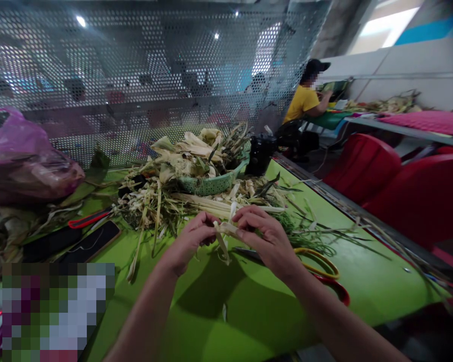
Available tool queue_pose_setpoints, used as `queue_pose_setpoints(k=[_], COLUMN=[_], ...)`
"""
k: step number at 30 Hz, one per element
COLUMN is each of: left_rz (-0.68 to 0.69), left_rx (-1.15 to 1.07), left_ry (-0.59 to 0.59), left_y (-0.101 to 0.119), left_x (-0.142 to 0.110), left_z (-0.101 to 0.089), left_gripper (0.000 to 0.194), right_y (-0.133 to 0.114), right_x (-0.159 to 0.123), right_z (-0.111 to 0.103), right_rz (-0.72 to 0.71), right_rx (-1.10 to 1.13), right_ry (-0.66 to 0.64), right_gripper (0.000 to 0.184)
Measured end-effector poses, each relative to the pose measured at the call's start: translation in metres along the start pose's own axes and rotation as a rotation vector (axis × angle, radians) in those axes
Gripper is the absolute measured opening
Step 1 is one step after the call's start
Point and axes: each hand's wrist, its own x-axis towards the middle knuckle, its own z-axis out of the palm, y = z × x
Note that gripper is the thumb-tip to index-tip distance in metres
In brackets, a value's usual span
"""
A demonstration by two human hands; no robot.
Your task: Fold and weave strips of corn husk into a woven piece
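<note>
Between my two hands, just above the green table, is a pale strip of corn husk with loose ends hanging down and one sticking up. My left hand pinches its left end. On the other end, the thumb and fingers of my right hand are closed. Partly behind my right wrist lies a pair of scissors with yellow and red handles. A heap of dried husk strips spreads beyond my hands, around a green basket piled with husks.
On the left are a pink plastic bag, a red-and-black cutter and a dark phone-like slab. A perforated metal screen stands behind. Red chairs flank the right edge; farther off sits a person in yellow.
</note>
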Motion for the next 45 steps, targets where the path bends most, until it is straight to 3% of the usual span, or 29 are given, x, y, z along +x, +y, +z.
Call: queue_pose_setpoints(k=[12, 23, 29, 39, 45], left_rz=[0.067, 0.107, 0.123, 0.187, 0.166], left_rx=[0.176, 0.407, 0.420, 0.482, 0.373], left_ry=[-0.056, -0.073, -0.089, -0.071, -0.053], left_y=[0.007, 0.008, 0.013, 0.015, 0.016], left_x=[-0.003, -0.003, -0.004, -0.006, -0.007], left_z=[0.000, -0.004, -0.005, -0.003, 0.000], left_gripper=[0.008, 0.012, 0.016, 0.022, 0.020], right_y=[-0.004, -0.005, -0.001, -0.001, -0.001], right_x=[0.000, 0.004, 0.004, 0.005, 0.005], right_z=[0.000, -0.004, -0.006, -0.006, -0.007], right_rz=[0.022, 0.018, 0.068, 0.095, 0.122], right_rx=[-0.094, -0.013, 0.085, 0.038, 0.044], right_ry=[-0.057, -0.148, -0.146, -0.173, -0.183], right_gripper=[0.015, 0.015, 0.013, 0.013, 0.013])
